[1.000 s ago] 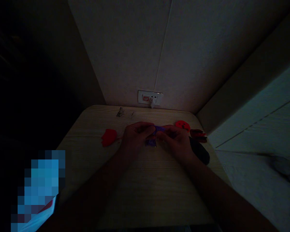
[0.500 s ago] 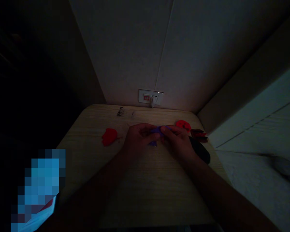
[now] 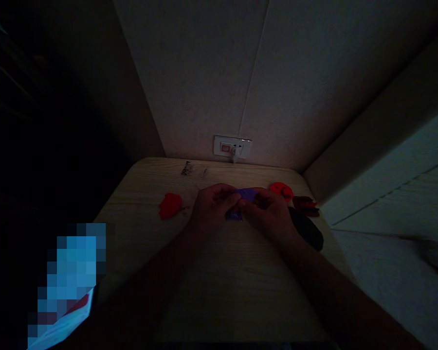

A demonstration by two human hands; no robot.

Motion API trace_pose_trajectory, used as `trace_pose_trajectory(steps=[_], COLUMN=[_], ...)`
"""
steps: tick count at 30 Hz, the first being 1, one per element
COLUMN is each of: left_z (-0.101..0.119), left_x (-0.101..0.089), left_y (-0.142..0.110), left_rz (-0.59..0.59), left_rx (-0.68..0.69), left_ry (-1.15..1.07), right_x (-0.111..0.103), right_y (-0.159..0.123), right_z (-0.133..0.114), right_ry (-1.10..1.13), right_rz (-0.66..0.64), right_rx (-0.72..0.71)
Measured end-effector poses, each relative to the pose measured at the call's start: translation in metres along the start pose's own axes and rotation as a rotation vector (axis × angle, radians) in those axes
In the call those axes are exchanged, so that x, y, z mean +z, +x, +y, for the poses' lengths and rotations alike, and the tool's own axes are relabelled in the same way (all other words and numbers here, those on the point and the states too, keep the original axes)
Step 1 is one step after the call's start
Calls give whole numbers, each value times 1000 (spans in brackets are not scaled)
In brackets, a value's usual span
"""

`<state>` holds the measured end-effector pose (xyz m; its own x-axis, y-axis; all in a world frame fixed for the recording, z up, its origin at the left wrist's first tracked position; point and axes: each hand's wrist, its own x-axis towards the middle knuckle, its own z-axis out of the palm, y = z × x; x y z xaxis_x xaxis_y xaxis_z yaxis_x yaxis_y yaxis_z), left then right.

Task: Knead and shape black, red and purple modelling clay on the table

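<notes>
Over the middle of the table, my left hand (image 3: 214, 204) and my right hand (image 3: 270, 211) meet at a soft purple piece (image 3: 247, 194), which looks like modelling clay. Both hands pinch it between thumbs and fingers, and the thumb tips nearly touch. Just below lies a shiny dark purple packet (image 3: 234, 215), partly covered by the hands. To the left of my left hand is a flat red piece (image 3: 170, 206) with an uneven edge. Beyond my right hand sits a round red piece (image 3: 281, 191) with dark marks.
A dark oval object (image 3: 308, 231) and a crumpled dark red wrapper (image 3: 305, 206) lie at the table's right side. Black smudges (image 3: 186, 168) mark the wooden tabletop (image 3: 241, 282) near the back. A wall socket (image 3: 232, 147) holds a plug. A lit, blurred screen (image 3: 71, 277) is at lower left.
My thumbs have come closer together, and more of the purple piece shows above them. More of the packet below is visible. The whole view has shifted slightly.
</notes>
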<state>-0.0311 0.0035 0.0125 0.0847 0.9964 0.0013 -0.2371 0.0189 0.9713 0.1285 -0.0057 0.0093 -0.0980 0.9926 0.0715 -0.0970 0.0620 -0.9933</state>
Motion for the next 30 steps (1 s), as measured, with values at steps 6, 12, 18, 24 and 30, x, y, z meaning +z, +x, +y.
trace_pose_trajectory(steps=[6, 12, 18, 24, 30], left_z=[1, 3, 3, 27, 65], left_x=[0, -2, -2, -17, -82], left_y=[-3, -3, -3, 9, 2], left_rz=[-30, -19, 3, 186, 184], left_rx=[92, 154, 138, 210, 130], left_ry=[88, 254, 166, 341, 926], right_x=[-4, 0, 1, -1, 20], right_y=[-2, -1, -1, 10, 28], right_z=[-3, -1, -3, -8, -19], right_ry=[-56, 53, 14, 6, -148], right_rz=[-41, -47, -21, 85, -83], right_rx=[13, 47, -1, -20, 45])
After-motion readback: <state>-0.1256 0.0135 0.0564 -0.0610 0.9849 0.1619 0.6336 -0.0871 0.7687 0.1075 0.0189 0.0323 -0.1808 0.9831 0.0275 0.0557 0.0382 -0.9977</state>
